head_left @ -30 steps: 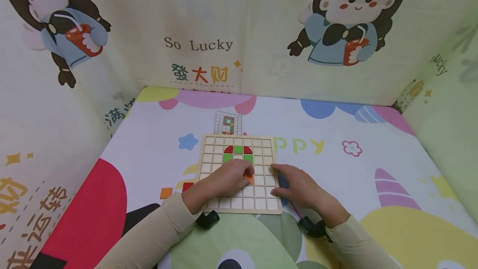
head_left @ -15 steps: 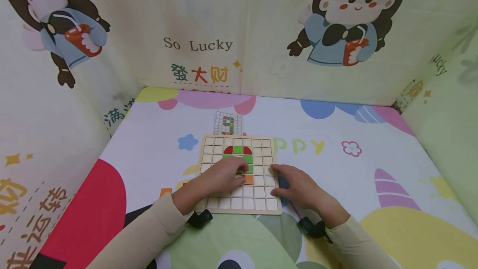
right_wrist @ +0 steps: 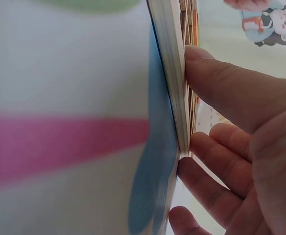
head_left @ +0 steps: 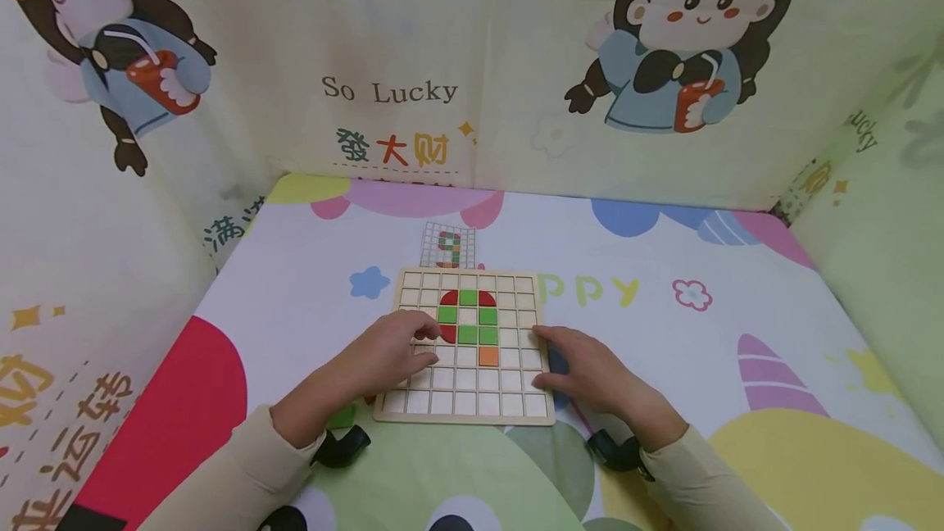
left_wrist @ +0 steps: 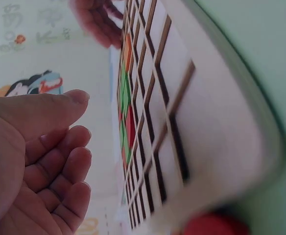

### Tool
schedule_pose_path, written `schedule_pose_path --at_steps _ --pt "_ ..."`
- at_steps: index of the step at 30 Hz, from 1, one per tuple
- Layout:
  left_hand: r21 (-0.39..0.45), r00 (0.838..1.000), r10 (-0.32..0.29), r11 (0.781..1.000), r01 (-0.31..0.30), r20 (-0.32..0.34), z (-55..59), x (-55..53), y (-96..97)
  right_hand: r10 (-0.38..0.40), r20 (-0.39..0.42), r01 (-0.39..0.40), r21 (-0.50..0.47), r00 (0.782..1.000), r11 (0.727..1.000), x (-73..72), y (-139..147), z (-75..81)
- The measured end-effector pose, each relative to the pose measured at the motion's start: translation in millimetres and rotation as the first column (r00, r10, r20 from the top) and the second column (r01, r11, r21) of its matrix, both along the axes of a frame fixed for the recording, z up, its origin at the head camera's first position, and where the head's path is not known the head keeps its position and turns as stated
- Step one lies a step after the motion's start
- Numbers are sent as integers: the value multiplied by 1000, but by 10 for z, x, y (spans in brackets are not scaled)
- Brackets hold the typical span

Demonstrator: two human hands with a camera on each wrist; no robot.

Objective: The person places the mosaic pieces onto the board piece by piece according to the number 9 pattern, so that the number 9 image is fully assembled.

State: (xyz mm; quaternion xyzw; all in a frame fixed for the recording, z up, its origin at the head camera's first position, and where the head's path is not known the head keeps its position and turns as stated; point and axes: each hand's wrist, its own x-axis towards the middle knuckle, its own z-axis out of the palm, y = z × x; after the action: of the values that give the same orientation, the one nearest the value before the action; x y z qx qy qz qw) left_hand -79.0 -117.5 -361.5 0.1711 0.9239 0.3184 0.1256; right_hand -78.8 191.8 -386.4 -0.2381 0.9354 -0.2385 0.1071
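Observation:
A wooden grid board (head_left: 516, 405) lies on the table. In its cells sit red rounded corner tiles (head_left: 448, 333), several green square tiles (head_left: 468, 297) forming a ring with them, and an orange tile (head_left: 488, 356) below the ring's right side. My left hand (head_left: 387, 351) hovers over the board's left part, thumb and fingers apart, holding nothing. The left wrist view also shows the loosely bent fingers (left_wrist: 77, 164) with nothing between them. My right hand (head_left: 590, 363) rests at the board's right edge, thumb (right_wrist: 216, 68) and fingertips touching its rim.
Behind the board lies a small printed pattern card (head_left: 468, 248) with a similar coloured figure. A loose green piece (head_left: 342, 416) is partly hidden under the left wrist. Near the board's corner, the left wrist view shows a blurred red thing (left_wrist: 214, 226).
My left hand has moved left from the orange tile, which now sits uncovered in its cell. More of the green and red ring shows. The right hand stays at the edge.

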Motion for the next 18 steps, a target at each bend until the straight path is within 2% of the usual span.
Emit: schedule_pose_path --at_steps 5,12,18 --pt "-32 999 48 998 -47 22 29 63 -187 1 -1 -1 -5 1000 1000 2 4 1" --pt "-39 997 65 997 -63 33 53 131 -401 1 -6 -1 1 1000 1000 0 6 -5" --pt "-44 995 89 995 -88 35 43 139 -572 2 -6 -2 2 1000 1000 0 7 -9"
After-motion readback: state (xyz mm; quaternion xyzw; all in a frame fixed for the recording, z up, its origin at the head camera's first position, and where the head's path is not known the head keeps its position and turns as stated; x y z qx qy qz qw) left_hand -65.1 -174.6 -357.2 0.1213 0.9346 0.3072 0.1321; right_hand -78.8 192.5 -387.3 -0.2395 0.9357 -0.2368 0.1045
